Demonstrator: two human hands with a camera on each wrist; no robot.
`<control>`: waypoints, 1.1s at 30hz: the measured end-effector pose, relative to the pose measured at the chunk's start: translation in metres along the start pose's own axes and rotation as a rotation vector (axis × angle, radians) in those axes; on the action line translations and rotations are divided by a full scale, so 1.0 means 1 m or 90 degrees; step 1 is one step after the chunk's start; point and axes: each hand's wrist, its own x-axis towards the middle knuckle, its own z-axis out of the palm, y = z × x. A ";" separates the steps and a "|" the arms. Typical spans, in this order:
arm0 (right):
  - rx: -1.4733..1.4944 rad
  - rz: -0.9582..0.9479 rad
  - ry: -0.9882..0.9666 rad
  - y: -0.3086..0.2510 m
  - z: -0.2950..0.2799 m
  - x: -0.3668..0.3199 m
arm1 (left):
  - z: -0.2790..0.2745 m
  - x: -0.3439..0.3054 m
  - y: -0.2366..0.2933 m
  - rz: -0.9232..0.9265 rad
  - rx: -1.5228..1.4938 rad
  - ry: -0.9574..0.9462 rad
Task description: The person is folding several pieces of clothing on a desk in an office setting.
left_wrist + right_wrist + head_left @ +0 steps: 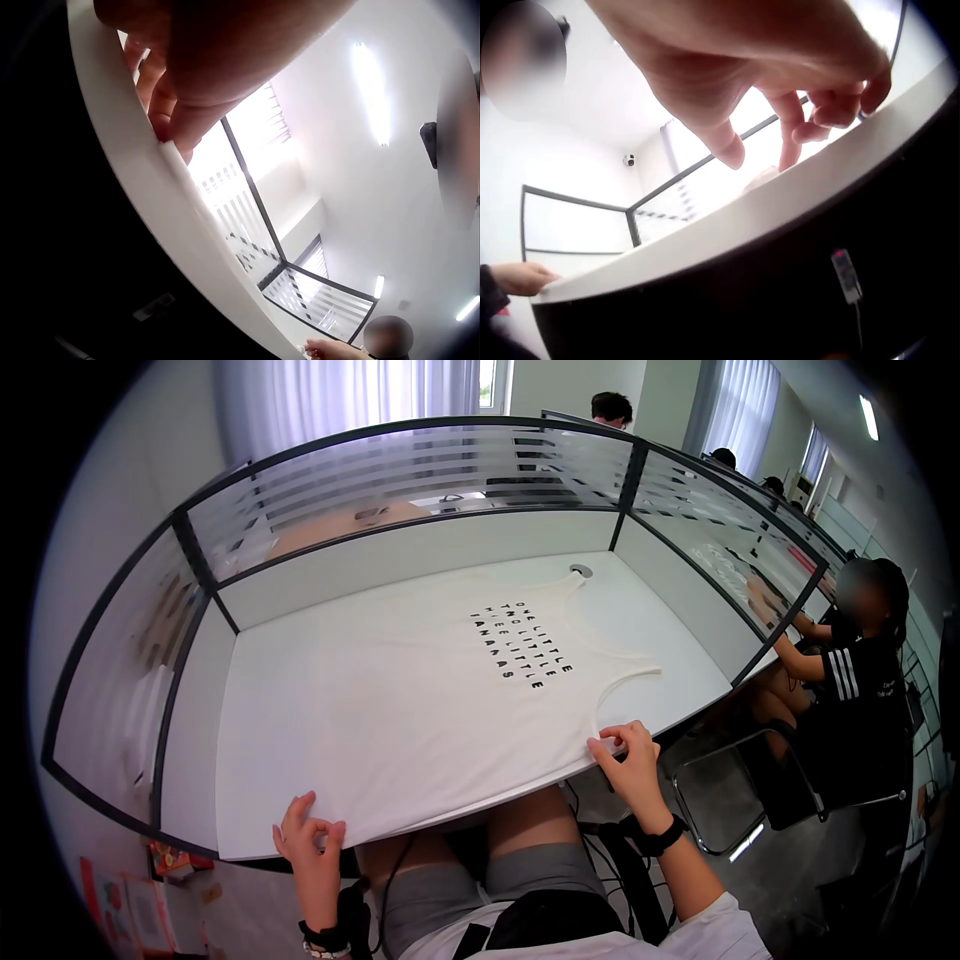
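A white sleeveless top [420, 700] with rows of black printed letters lies spread flat on the white desk, its straps toward the right and its hem toward the left. At the desk's front edge my left hand [312, 850] pinches a bit of the top's near edge; the white cloth [174, 154] shows between thumb and fingertip in the left wrist view. My right hand [632, 765] is by the armhole at the front edge. In the right wrist view its thumb [731, 152] stands apart from the index finger, whose tip reaches down beside the raised cloth [762, 180].
Low partition panels [420, 540] with dark frames and striped glass enclose the desk's back and sides. A round grommet [580, 571] sits near the back right. A seated person [860, 650] and a chair [745, 780] are at the right. Red boxes [180, 858] stand low at left.
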 end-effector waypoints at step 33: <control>-0.174 -0.250 -0.462 -0.054 0.061 0.202 | 0.091 0.230 0.132 0.476 0.249 -0.307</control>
